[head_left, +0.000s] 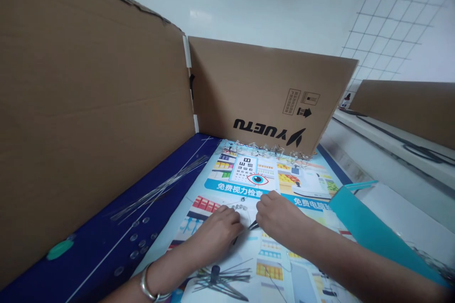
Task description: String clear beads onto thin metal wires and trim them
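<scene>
My left hand (222, 226) rests low over the printed mat, its fingers curled together around something they hide. Close on its right is my right hand (279, 213), closed in a pinch; what it grips is hidden too. A dark pointed tool tip (253, 225) shows in the gap between the hands, and I cannot tell which hand has it. Just beyond the left fingers lie small clear beads (240, 207) in a cluster, with a small dark-and-clear piece (243, 199) behind them. A bundle of thin wires (222, 280) lies on the mat near me.
Cardboard panels (270, 90) stand behind and to the left. Beaded wire pieces (270, 148) line the back edge. Long wires (163, 187), clear discs (134, 237) and a green piece (59, 249) lie on the blue cloth at left. A teal-edged box (377, 227) stands right.
</scene>
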{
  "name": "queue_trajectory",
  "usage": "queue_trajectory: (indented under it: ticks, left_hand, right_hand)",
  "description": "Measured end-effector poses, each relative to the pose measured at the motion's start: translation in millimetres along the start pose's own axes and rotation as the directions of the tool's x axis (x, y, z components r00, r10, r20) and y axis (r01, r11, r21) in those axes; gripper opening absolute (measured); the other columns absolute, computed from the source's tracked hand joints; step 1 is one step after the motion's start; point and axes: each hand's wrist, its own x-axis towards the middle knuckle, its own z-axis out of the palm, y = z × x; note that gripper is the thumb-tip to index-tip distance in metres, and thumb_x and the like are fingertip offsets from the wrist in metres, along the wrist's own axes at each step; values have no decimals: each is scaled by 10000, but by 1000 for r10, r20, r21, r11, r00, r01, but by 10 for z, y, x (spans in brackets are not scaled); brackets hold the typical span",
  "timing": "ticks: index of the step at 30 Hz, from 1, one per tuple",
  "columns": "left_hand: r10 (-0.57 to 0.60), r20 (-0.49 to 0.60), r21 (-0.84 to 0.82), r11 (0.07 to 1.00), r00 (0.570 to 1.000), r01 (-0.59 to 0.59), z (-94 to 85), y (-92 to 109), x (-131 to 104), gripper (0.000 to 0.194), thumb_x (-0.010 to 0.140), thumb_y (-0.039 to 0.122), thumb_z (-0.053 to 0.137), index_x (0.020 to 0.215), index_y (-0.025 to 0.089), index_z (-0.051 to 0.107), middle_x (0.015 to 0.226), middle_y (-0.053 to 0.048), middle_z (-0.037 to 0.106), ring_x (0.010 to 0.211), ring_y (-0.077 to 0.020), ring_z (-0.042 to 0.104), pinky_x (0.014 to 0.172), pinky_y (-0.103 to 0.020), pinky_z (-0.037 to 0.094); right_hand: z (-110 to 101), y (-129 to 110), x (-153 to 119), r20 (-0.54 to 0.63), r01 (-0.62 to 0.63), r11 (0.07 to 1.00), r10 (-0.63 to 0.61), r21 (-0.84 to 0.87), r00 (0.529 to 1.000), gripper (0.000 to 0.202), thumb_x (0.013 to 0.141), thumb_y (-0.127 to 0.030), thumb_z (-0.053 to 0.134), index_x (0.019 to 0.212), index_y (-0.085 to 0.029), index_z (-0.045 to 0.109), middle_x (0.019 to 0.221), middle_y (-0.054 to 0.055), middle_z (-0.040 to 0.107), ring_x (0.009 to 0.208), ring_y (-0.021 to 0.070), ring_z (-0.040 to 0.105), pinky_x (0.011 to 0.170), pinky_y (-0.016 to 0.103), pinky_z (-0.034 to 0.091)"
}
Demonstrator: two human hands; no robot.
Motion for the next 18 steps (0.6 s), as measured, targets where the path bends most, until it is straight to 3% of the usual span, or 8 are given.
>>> queue_trajectory:
  ticks: [18]
  left_hand:
    - [7,10,-4,1000,1000,-7,-37,31,8,108,823,148,497,797,182,596,755,-35,561,758,-180,485,730,-328,335]
  right_hand:
    - [-138,-24,149,89,-17,1000,16,1,996,34,710,-141,594,683,-159,583,676,70,556,691,230,497,576,348,301]
